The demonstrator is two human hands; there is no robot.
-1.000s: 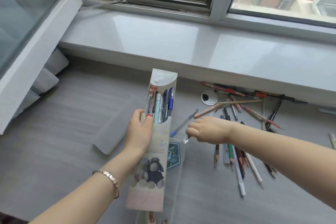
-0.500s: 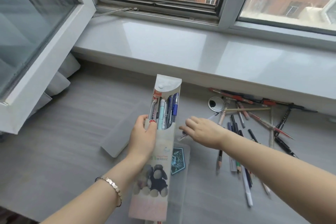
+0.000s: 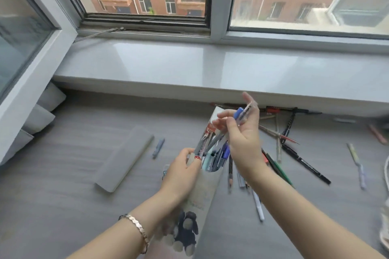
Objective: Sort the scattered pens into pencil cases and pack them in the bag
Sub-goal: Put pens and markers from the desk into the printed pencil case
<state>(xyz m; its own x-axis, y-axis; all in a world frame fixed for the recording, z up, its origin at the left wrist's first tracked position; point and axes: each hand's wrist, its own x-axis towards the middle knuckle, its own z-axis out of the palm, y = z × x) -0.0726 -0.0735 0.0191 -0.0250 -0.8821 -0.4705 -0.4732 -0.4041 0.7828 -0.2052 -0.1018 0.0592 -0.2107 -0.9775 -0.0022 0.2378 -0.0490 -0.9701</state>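
Observation:
My left hand (image 3: 182,171) grips a tall pale pencil case (image 3: 203,191) with a plush-toy picture near its bottom, held upright and tilted right. Several pens stand inside its open top. My right hand (image 3: 242,136) is raised just above the case mouth and pinches a clear pen with a blue cap (image 3: 242,114), its lower end pointing down into the case. Scattered pens and pencils (image 3: 294,153) lie on the grey floor to the right, under the sill.
A frosted, translucent pencil case (image 3: 124,159) lies flat on the floor at left, a small blue-grey pen (image 3: 158,147) beside it. A broad white window sill (image 3: 189,69) runs across behind. More pens (image 3: 356,164) lie far right. An open window sash (image 3: 31,48) juts in at left.
My right hand picked up the blue-capped pen from the floor and lifted it to the case's open top. The view has tilted up and the case has shifted right.

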